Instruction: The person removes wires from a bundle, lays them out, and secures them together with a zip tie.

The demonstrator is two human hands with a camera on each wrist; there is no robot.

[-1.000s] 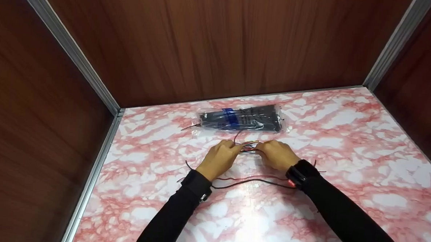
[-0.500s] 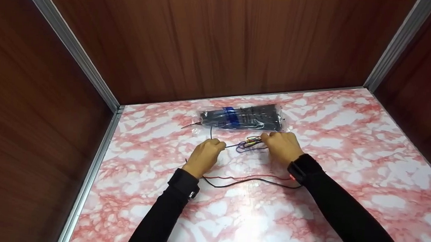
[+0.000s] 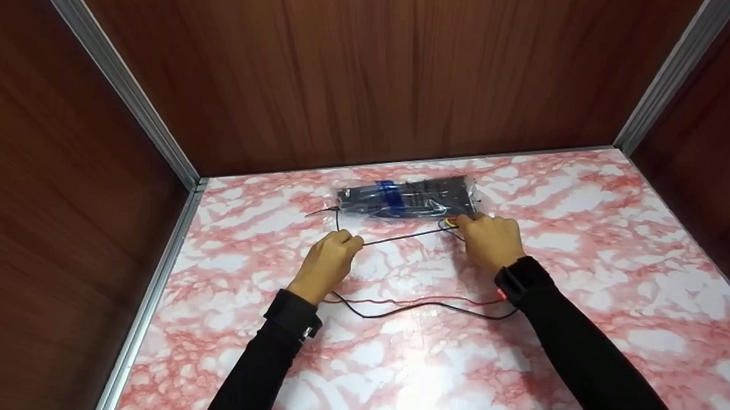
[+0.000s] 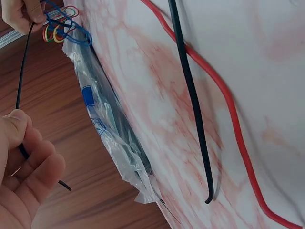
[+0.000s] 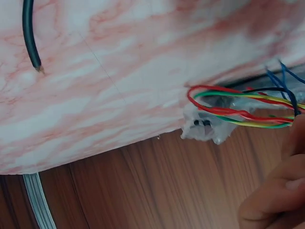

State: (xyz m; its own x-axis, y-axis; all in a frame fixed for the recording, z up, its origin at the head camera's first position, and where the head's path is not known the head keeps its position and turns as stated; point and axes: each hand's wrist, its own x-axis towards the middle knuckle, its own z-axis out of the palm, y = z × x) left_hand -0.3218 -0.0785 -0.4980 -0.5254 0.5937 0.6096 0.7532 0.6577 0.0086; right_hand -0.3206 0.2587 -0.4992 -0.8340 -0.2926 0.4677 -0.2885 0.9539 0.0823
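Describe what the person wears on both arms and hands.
Both arms are in long black sleeves down to the wrists. The left hand and the right hand are bare, without gloves. Each wrist carries a black strapped device; the right one shows a small red light at its edge.

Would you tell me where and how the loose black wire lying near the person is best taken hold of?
Probably pinch the black wire at its middle, coming from above: it lies flat on the table beside the red wire, and both hands are busy elsewhere.
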